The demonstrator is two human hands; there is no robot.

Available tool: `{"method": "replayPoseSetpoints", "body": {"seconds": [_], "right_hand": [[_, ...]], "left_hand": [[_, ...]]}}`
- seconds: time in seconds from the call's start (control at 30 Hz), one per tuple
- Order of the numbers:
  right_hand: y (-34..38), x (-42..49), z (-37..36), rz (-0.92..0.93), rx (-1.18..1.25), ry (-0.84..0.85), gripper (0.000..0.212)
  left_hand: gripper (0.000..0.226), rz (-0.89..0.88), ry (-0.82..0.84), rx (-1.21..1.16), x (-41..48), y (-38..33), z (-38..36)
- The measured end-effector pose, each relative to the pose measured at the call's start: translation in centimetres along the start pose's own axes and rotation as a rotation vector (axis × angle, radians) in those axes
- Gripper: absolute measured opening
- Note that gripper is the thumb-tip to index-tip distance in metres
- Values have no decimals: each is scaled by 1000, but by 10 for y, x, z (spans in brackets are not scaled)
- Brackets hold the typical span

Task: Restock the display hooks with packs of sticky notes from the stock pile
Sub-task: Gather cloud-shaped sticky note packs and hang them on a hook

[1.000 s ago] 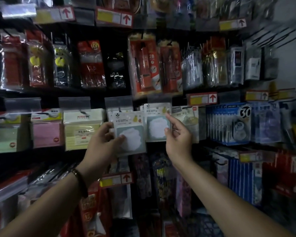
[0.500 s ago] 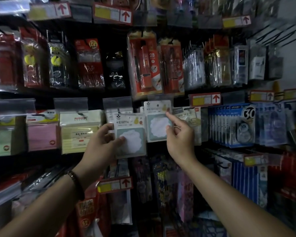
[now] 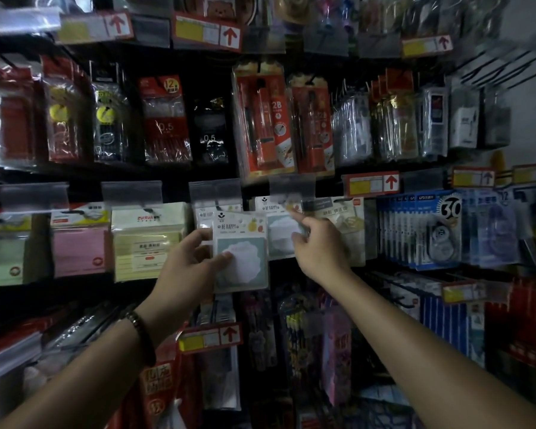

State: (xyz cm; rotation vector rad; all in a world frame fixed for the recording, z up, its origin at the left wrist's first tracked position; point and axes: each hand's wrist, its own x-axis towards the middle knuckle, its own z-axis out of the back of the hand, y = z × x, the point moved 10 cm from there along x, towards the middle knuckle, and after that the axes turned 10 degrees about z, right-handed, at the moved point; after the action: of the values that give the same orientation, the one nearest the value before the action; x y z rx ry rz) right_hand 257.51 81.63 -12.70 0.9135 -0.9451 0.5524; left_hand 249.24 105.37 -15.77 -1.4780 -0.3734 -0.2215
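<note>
Right hand (image 3: 319,252) edged left, sticky-note pack (image 3: 248,262) pinched in left grip (image 3: 186,267)

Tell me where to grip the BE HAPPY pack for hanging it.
Pinch the BE HAPPY pack by its left edge, low down, coming from the left as the left hand does: thumb in front, fingers behind. The pack is flat and upright, and this keeps its top header free for hanging.

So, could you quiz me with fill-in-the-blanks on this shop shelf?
The left hand holds a teal sticky-note pack with a white cloud-shaped pad, printed BE ____.
The dark beaded bracelet sits on the ____ wrist.
Directly left of the pale yellow sticky-note pack hangs a ____ one.
Missing: HAPPY; left; pink.
</note>
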Motion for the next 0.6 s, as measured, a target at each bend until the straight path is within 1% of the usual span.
{"method": "replayPoseSetpoints", "body": {"seconds": [0.07, 0.13, 0.2, 0.27, 0.33, 0.37, 0.43, 0.53, 0.6], "right_hand": [[1, 3, -13, 4, -108, 86, 71], [-3, 4, -22, -43, -212, 171, 84], [-2, 1, -25, -72, -265, 219, 89], [4, -6, -17, -72, -369, 207, 81], [18, -17, -3, 9, -464, 121, 64], [23, -22, 4, 64, -413, 50, 57], [25, -33, 12, 135, -154, -54, 52], [17, -46, 13, 102, 197, -76, 66], [17, -52, 15, 84, 314, -83, 67]], "left_hand": [[23, 8, -7, 4, 0, 0, -2], [22, 11, -8, 19, 0, 1, -4], [23, 23, 0, 19, 1, 3, -8], [23, 33, 15, -4, 1, 4, -14], [23, 26, 24, -11, 2, 3, -20], [23, 18, 31, -9, 3, 2, -25], [24, -3, 42, -14, 4, 0, -33], [27, -10, 44, -15, 11, 1, -43], [30, -23, 41, -24, 15, 1, -51]]}}
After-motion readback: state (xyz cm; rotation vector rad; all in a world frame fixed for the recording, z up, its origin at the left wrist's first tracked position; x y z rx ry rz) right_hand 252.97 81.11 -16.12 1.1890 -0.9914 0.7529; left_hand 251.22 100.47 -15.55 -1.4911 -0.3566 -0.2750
